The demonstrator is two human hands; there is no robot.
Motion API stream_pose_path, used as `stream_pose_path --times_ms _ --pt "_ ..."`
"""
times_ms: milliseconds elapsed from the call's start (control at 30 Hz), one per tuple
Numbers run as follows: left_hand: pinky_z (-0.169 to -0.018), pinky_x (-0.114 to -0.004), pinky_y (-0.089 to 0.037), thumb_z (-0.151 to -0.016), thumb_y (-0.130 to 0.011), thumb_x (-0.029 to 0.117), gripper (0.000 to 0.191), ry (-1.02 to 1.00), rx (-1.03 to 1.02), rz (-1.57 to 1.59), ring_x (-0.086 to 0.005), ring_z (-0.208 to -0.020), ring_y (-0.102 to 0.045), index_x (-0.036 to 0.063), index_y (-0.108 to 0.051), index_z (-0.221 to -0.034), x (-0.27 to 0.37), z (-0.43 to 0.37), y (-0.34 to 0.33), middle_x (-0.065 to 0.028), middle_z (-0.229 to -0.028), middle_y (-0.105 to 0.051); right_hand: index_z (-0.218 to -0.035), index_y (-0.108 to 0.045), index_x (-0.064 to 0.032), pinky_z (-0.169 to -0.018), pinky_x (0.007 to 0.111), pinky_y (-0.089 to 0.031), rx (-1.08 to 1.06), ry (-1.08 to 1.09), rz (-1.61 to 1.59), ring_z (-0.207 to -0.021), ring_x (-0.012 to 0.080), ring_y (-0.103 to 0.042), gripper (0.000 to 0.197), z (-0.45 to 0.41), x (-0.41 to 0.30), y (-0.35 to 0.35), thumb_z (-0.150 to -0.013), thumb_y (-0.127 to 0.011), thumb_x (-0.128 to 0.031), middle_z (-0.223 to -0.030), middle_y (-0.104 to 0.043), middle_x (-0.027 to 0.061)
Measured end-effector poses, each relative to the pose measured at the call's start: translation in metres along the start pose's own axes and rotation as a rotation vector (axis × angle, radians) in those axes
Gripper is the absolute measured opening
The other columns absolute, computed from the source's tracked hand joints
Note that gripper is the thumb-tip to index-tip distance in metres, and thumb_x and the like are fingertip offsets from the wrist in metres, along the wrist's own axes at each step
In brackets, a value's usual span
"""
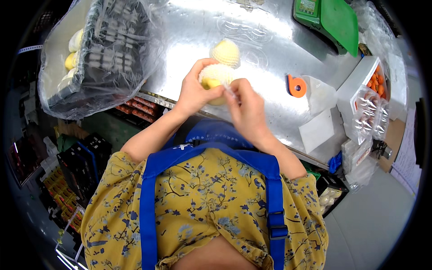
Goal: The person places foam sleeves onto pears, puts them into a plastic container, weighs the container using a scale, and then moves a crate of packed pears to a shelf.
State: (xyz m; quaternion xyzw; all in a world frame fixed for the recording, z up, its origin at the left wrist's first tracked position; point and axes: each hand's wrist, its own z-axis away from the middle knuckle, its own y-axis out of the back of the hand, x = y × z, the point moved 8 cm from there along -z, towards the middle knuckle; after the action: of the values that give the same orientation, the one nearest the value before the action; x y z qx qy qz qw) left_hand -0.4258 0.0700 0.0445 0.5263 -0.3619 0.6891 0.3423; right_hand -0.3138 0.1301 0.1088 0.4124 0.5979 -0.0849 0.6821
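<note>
My left hand (193,88) grips a round yellow fruit (211,83) partly covered by a white foam net sleeve (216,72). Fingers wrap the far side, and the thumb lies across its near side. Against the fruit's right side, my right hand (248,108) pinches a whitish, translucent bit of material (232,91); whether it is net or film I cannot tell. Just beyond my hands, a second yellow fruit in a foam net (225,53) rests on the metal table (189,30). Clear plastic packaging (253,58) lies beside that one.
At left stands a plastic-lined box (60,44) holding netted yellow fruit. To the right are an orange tape dispenser (297,86), a white sheet (316,131) and a white foam box (357,87) of orange fruit. A green weighing scale (339,25) stands at the far right.
</note>
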Motion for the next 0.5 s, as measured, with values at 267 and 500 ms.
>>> stream_pose_path --times_ms 267,500 --pt "-0.082 -0.025 -0.046 -0.084 -0.059 0.018 0.044 0.298 -0.129 0.121 -0.0155 -0.096 -0.053 0.0028 -0.039 -0.121 -0.036 0.011 -0.017 -0.0111 -0.109 -0.051 -0.122 -0.042 -0.0061 -0.092 0.039 -0.039 -0.200 0.304 0.142 -0.112 0.0324 -0.043 0.084 0.006 -0.018 0.017 -0.048 -0.080 -0.011 -0.115 -0.049 0.0148" --pt "-0.069 -0.028 -0.050 -0.082 -0.061 0.029 0.050 0.126 -0.240 -0.125 -0.0189 -0.096 -0.056 0.0023 -0.047 -0.121 -0.020 0.003 -0.011 -0.0179 -0.122 -0.046 -0.129 -0.033 -0.0030 -0.088 0.035 -0.045 0.024 -0.221 -0.594 -0.106 0.0229 -0.051 0.085 0.005 0.084 0.042 -0.058 -0.078 -0.015 -0.115 -0.048 0.0121"
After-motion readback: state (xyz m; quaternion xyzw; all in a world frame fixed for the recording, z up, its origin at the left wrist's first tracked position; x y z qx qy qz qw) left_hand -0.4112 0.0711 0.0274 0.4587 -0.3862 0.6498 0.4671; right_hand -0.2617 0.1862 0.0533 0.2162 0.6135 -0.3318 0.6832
